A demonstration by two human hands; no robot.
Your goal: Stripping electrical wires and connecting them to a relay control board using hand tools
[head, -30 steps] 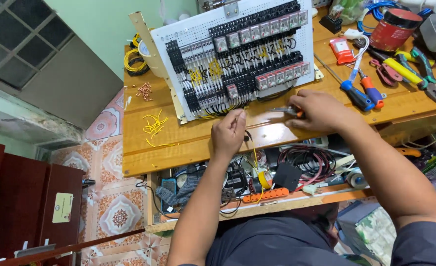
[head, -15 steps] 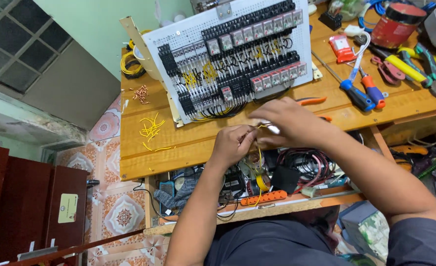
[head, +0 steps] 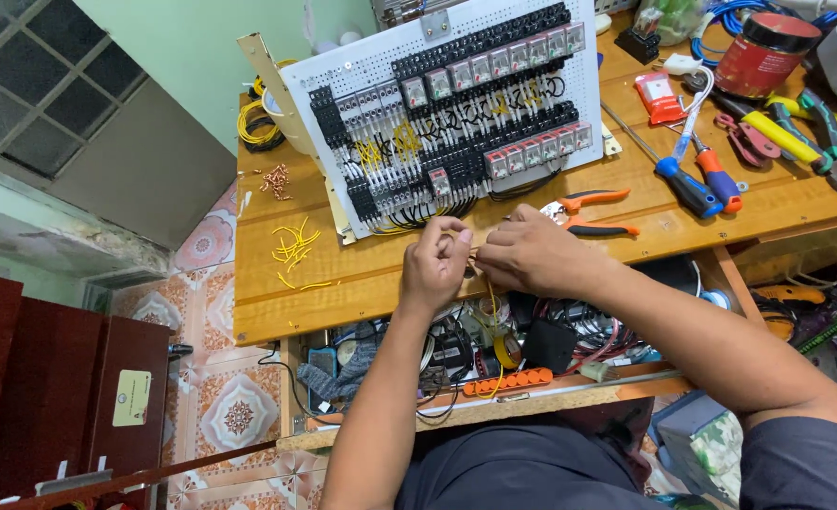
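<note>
Step in hand, as judged: preparing a short wire end at the front edge of the worktop [head: 362, 283]. The left hand [head: 435, 264] and right hand [head: 529, 253] are meeting fingertip to fingertip, both pinching a thin yellow wire [head: 491, 295], which is trailing down from between them at 6 o'clock towards the clutter on the lower shelf [head: 532, 401]. Both hands are closed in a fine pinch; whether a ferrule or a bare end is between the fingers is too small to tell.

The wire is thin, limp and yellow. The white wiring panel [head: 447, 113] is lying just beyond the hands at 12 o'clock, tilted, carrying rows of relays and black terminal blocks. Orange-handled pliers [head: 593, 212] are lying at 2 o'clock of the right hand.

Next move likely calls for steady fine fingertip control, keeping the wire end straight.
</note>
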